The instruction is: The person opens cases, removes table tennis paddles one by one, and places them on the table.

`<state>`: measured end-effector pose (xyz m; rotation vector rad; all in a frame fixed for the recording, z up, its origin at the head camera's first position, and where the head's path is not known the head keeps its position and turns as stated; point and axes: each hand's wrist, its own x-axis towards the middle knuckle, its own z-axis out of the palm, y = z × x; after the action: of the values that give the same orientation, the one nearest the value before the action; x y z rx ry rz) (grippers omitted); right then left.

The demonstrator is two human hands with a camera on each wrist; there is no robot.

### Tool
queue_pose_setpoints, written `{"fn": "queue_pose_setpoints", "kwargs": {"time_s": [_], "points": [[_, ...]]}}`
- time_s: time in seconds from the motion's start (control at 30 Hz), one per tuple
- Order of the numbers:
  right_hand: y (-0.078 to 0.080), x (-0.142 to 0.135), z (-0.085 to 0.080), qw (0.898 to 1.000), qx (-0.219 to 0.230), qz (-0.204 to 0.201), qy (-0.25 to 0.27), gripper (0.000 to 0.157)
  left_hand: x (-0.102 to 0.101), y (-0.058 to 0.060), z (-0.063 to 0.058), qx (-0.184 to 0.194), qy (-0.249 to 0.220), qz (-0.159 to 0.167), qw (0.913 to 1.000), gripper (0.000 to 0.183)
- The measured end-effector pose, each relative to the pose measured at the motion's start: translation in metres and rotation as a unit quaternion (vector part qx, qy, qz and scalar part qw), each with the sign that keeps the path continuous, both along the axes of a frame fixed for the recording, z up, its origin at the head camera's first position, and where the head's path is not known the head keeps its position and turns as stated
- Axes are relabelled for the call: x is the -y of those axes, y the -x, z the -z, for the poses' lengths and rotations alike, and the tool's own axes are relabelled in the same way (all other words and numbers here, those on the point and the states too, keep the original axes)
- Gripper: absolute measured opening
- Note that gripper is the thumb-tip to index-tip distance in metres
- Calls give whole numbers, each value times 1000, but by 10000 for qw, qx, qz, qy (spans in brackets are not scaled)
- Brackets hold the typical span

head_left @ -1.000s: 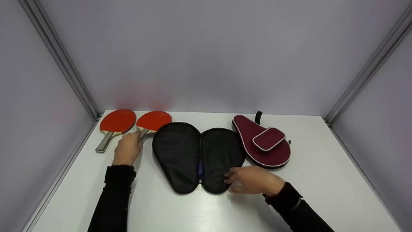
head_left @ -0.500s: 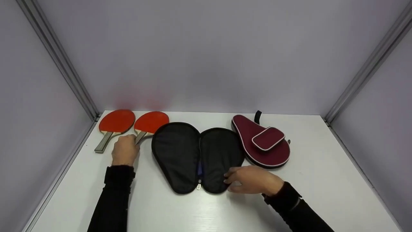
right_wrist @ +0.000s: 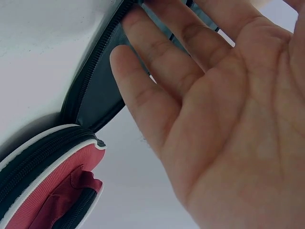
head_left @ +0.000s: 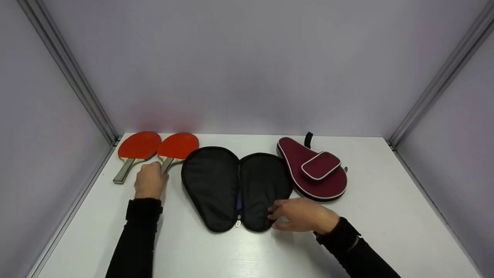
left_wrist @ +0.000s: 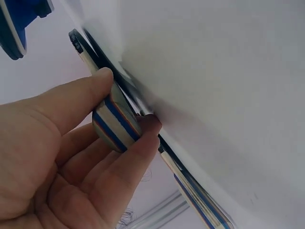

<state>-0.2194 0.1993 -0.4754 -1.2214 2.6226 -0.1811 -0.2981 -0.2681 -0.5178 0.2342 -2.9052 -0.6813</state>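
Observation:
My left hand [head_left: 149, 180] pinches the handle of a red table tennis paddle [head_left: 178, 145]; the left wrist view shows thumb and fingers around the striped handle end [left_wrist: 114, 121]. A second red paddle [head_left: 139, 144] lies just to its left, handle pointing toward me. Right of the held paddle, a black zippered paddle case [head_left: 212, 185] lies spread in two halves, its near left lobe overlapping the paddle's edge in the head view. At the right half's near edge rests my right hand [head_left: 303, 214], fingers extended over the fabric, with the zipper edge [right_wrist: 88, 86] beside the fingertips.
A maroon paddle case [head_left: 328, 187] with white piping and a small pocket [head_left: 321, 166] lies against the black case's right side. A zipper pull [head_left: 238, 223] sits at the black case's near end. Grey walls [head_left: 247, 69] enclose the white table [head_left: 216, 255] at back and sides.
The held paddle has slid a little left with my left hand, closing in on the second paddle. My right hand and both cases have stayed in place.

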Motion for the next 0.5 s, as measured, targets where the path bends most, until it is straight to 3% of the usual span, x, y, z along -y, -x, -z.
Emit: {"fn": "queue_pose_setpoints", "kwargs": {"time_s": [0.23,0.4,0.5], "points": [[0,0,1,10000,17,70,-15,34,0,-1,-8,348,-76,51,9994,29],[1,0,2,10000,-20,9,27,34,-4,-3,-16,-172,-123,55,9998,31],[2,0,3,10000,-33,-11,29,34,-9,-3,-21,-505,-254,227,9981,31]]}}
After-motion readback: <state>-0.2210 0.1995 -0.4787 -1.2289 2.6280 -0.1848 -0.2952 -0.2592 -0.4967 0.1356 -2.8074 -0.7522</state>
